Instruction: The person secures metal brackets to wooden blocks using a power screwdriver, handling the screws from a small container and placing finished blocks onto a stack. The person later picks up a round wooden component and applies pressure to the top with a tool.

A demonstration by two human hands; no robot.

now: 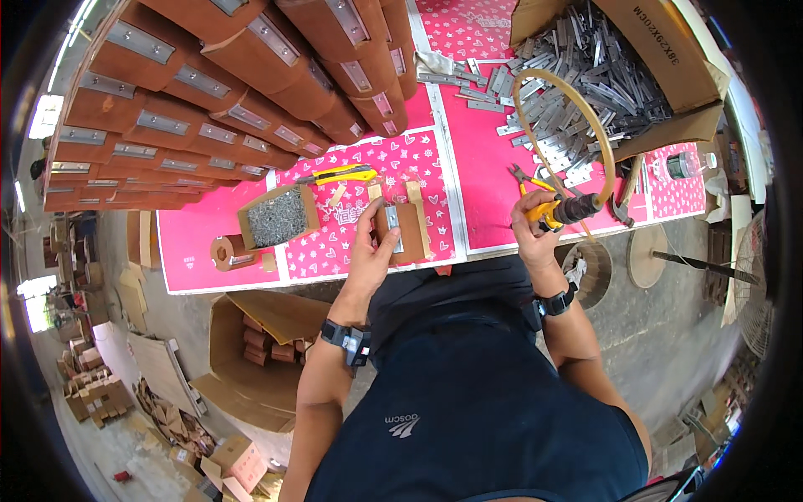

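Observation:
On the pink table stands a brown block [411, 227], between light wooden strips [418, 201]. A small silver metal plate [393, 219] lies along its left side. My left hand [370, 251] grips this plate against the block, with thumb and fingers on it. To the right, over the table's front edge, my right hand [535, 233] is wrapped round a yellow and black power screwdriver [562, 211], apart from the block. A yellowish hose [606, 125] loops up from the tool. Its tip is hard to make out.
Left of the block are a box of small screws [278, 219], a yellow utility knife [347, 173] and a tape roll [230, 253]. Stacked brown pieces with metal plates [159, 109] rise behind. A carton of metal strips [694, 117], pliers [531, 179] and a hammer [621, 209] lie right.

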